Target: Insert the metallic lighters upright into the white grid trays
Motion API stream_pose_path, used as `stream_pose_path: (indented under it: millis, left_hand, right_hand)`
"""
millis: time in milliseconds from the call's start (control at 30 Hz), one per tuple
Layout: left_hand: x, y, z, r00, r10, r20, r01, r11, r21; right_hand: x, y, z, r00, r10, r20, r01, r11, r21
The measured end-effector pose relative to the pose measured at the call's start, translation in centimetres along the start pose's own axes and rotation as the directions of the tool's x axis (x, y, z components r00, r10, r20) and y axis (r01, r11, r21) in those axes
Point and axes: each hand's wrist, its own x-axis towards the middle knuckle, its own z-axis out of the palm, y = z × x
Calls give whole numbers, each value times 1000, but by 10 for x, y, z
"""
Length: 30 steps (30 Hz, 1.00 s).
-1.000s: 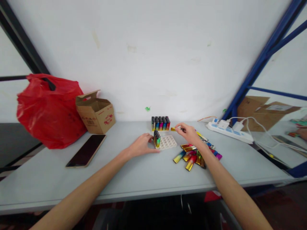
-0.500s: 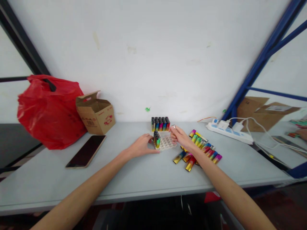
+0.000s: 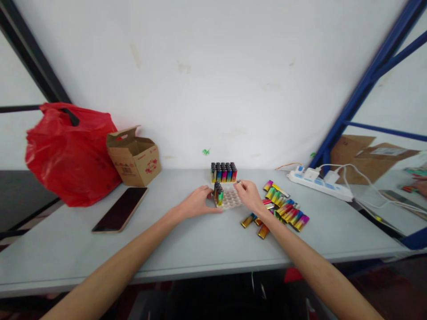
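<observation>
A white tray with round pockets [image 3: 230, 200] lies on the table, with several shiny, rainbow-coloured lighters [image 3: 219, 195] standing at its left end, black tops up. My left hand [image 3: 198, 202] spans the tray's left end, fingers at the back corner and thumb stretched along the front edge. Over the tray's right side, my right hand [image 3: 248, 195] is closed in a pinch; a small metallic tip of a lighter [image 3: 238, 181] shows at its fingertips, the rest hidden. Behind the tray stands a full block of upright lighters [image 3: 223, 172].
Loose lighters [image 3: 283, 204] are heaped right of the tray, partly under my right forearm. A phone [image 3: 120, 210], an open carton [image 3: 136, 162] and a red bag [image 3: 71, 155] are on the left. A power strip [image 3: 320, 184] with cables lies right. Another person's hand [image 3: 419, 183] appears far right.
My right hand has lowered slightly and turned, its fingertips now closer to the tray's back right. My left hand stays at the tray's left end.
</observation>
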Motion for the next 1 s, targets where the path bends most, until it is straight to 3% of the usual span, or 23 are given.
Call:
stream_pose_path:
  millis: [100,200,367,633,800,1000]
  left_hand:
    - [0,1,0,1000,-5,-1,5,1000,0]
    - [-1,1,0,1000,-1,-12,1,1000,-4]
    - [0,-3,2,1000,9,-21,-9,1000,-14]
    - [0,-10,0,999,29,19,-28,998,-52]
    - [1,-11,1,999,34,18,-33,999,-43]
    - [-1,-5,0,1000,28,4,-28,999,-17]
  right_hand:
    - [-2,-1,-4,998,-41,38,40,999,28]
    - [-5,-6,-9,981,-92,171,79,993,83]
    - [-9,-14,-15,906,-312,288,347,935,-79]
    - [-14,-12,-14,879,-224,421,247,969,0]
    - [-14,-7,-8,830,-275,486,369,923,-109]
    - [-16,-10,0,830,-295,473,455,848,-271]
